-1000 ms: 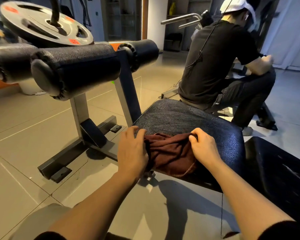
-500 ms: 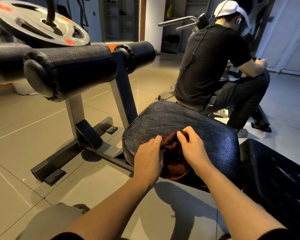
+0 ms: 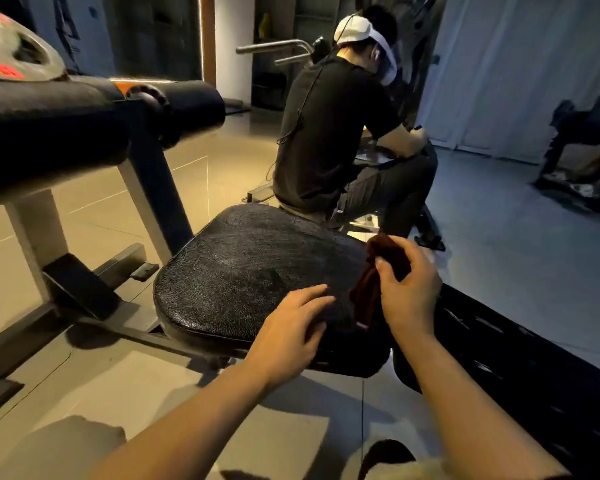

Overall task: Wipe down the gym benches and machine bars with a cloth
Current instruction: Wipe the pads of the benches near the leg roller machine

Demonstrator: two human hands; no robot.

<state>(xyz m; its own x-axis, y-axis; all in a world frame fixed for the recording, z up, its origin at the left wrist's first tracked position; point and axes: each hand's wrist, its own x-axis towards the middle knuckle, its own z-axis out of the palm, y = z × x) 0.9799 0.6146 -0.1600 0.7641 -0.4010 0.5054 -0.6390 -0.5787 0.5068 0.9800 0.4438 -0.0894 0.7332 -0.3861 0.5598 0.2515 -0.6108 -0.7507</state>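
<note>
A dark red cloth [image 3: 378, 275] is pinched in the right hand [image 3: 407, 289] and held bunched above the right edge of a black padded seat [image 3: 243, 271], the surface being cleaned on a gym bench. The cloth hangs in a loose fold below the fingers, its lower end just beside the pad; whether it touches the vinyl cannot be told. The left hand [image 3: 291, 327] is held flat and empty over the near edge of the seat, fingers extended, its grip on nothing.

Faint swirled streaks are seen across the middle of the pad, which suggests much of the seat has been covered already. The longer back pad [image 3: 520, 358], to the right, appears to be the likely next stretch. For that pass the cloth would best be opened out from its bunch and laid flat under the palm, so a broad face is pressed to the vinyl rather than a narrow wad. Overlapping strokes along the pad's length would be advised, with the seam and rolled edges taken in. The free hand could be rested on the seat for steadiness.

The foam roller pads [image 3: 84, 119] and a weight plate [image 3: 18, 60] stand at left. Another person [image 3: 333, 133] is crouched beyond the bench, back turned.
</note>
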